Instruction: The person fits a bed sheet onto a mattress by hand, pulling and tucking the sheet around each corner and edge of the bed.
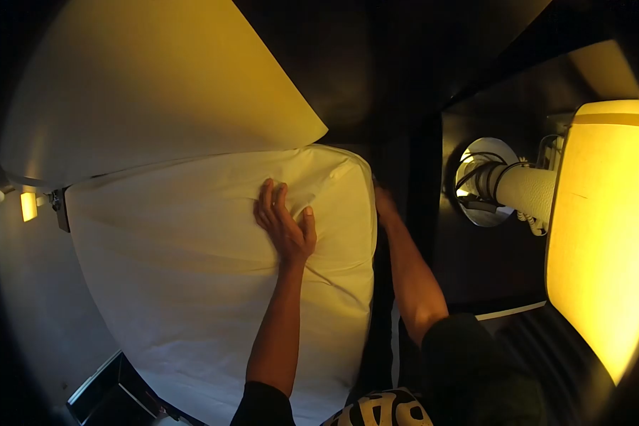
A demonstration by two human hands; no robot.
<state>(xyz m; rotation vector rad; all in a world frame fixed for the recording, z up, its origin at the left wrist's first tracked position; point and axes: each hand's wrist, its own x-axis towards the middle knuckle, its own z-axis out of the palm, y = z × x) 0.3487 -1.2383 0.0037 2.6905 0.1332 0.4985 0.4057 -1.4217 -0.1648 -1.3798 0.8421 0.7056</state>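
Observation:
A white sheet (184, 255) covers the mattress in front of me, with creases gathered near its far right corner. My left hand (286, 224) lies on top of the sheet, fingers spread and palm down, close to that corner. Down at the mattress's right side is my right hand (383, 206), touching or very near the sheet's edge. It is dim and a little blurred, and its fingers are hidden behind the corner, so their grip does not show.
A large pale panel (163, 85) rises at the mattress's far end. To the right, a lit lampshade (603, 227) on a white stem (522, 188) stands beside dark furniture, with cables around a round opening. A small light (28, 206) glows at the far left.

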